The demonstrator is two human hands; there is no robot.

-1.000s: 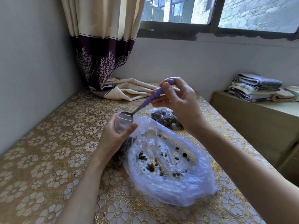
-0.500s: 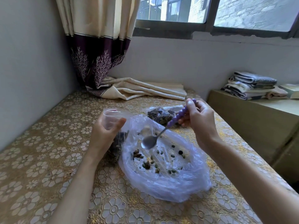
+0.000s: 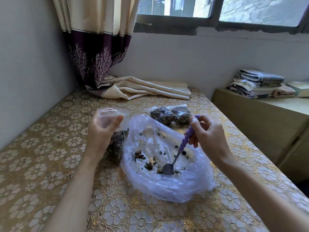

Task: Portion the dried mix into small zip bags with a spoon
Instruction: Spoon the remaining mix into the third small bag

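Observation:
My left hand (image 3: pixel 102 136) grips a small clear zip bag (image 3: pixel 113 114), held upright with its mouth open and dark dried mix in its lower half. My right hand (image 3: pixel 207 134) holds a spoon (image 3: pixel 185 144) by its purple twisted handle. The metal bowl of the spoon points down into a large clear plastic bag (image 3: pixel 167 185) that lies open on the table, with scattered dried mix (image 3: pixel 148 163) on its bottom. The spoon bowl touches the pieces near the bag's front.
Two filled zip bags (image 3: pixel 168 114) lie behind the large bag. The table (image 3: pixel 50 164) has a gold floral cloth. A curtain (image 3: pixel 100 52) hangs at the back left, its hem piled on the table. A lower cabinet (image 3: pixel 260 124) with folded towels (image 3: pixel 257 84) stands to the right.
My right hand has carried the spoon from the zip bag's mouth down into the large bag, and its bowl now rests among the loose pieces. My left hand still holds the zip bag.

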